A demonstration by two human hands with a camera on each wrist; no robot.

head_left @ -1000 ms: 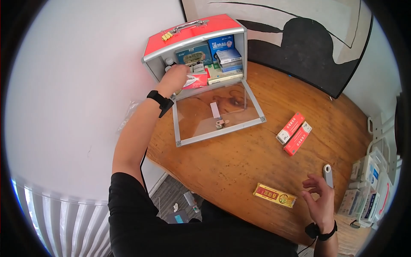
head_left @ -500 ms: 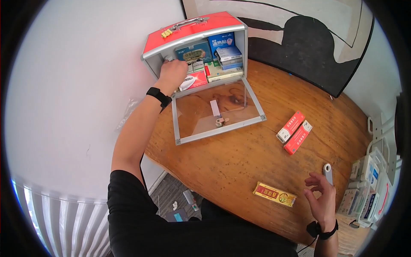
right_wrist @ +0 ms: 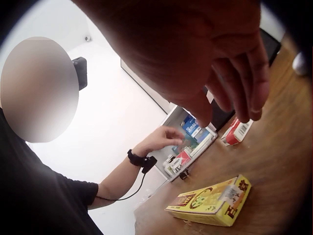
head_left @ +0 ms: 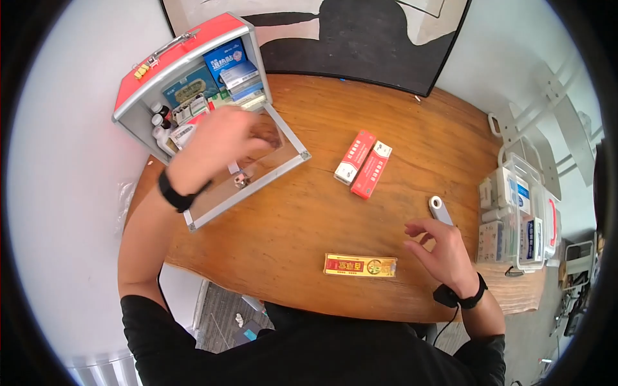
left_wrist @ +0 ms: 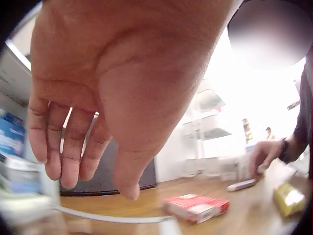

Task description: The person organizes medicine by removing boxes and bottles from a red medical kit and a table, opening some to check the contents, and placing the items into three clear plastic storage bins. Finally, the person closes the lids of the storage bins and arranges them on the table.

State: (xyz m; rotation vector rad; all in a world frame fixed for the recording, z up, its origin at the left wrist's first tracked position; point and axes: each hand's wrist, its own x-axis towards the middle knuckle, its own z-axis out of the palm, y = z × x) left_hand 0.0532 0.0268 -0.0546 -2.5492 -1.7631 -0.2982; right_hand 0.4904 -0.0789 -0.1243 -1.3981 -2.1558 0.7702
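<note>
My left hand [head_left: 215, 145], blurred by motion, is over the lowered clear door [head_left: 283, 161] of a red and silver medicine case [head_left: 212, 31]. Its fingers [left_wrist: 73, 147] extend with nothing between them in the left wrist view. Inside the case stand white bottles [head_left: 159, 121], a blue box [head_left: 225, 56] and several other medicine boxes. My right hand [head_left: 444, 254] hovers loosely curled and holds nothing. Beside it lie a grey handheld device with a round white end [head_left: 439, 207] and a yellow and red box [head_left: 360, 265]. Two red and white boxes [head_left: 355, 156] lie side by side mid-table.
A clear plastic bin [head_left: 512, 212] with medicine boxes stands at the table's right edge. Behind the wooden table [head_left: 296, 225] leans a large framed picture [head_left: 367, 48]. White shelving [head_left: 547, 135] stands beyond, and a white wall is at the left.
My left hand has drawn back from inside the case to above its door, holding nothing. The head view has turned right, so the scene sits further left. My right hand keeps its loose pose.
</note>
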